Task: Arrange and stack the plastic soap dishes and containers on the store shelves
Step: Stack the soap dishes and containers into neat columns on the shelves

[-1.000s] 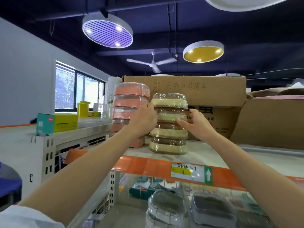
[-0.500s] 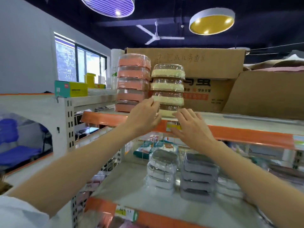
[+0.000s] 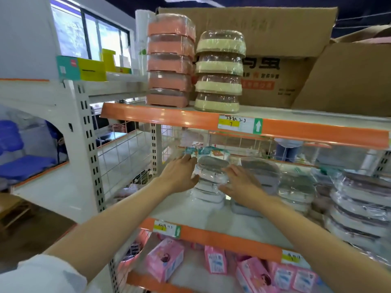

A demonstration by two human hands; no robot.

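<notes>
On the top shelf (image 3: 160, 115) a stack of pink soap dishes (image 3: 169, 62) stands beside a shorter stack of cream soap dishes (image 3: 219, 70), both wrapped in clear film. One shelf down, a stack of grey-lidded clear containers (image 3: 212, 166) stands between my hands. My left hand (image 3: 179, 174) lies against its left side with the fingers stretched out. My right hand (image 3: 239, 182) touches its right side with the fingers fairly straight. A second grey stack (image 3: 262, 172) stands just behind my right hand.
More wrapped dish stacks (image 3: 359, 204) fill the right of the middle shelf (image 3: 211, 234). Cardboard boxes (image 3: 275, 28) stand behind the top stacks. Pink boxes (image 3: 165, 261) sit on the shelf below. A wire grid (image 3: 127, 153) closes the shelf's left end.
Both hands left the cream stack on the top shelf and dropped to the middle shelf, where they now flank the grey container stack. My view tilted downward.
</notes>
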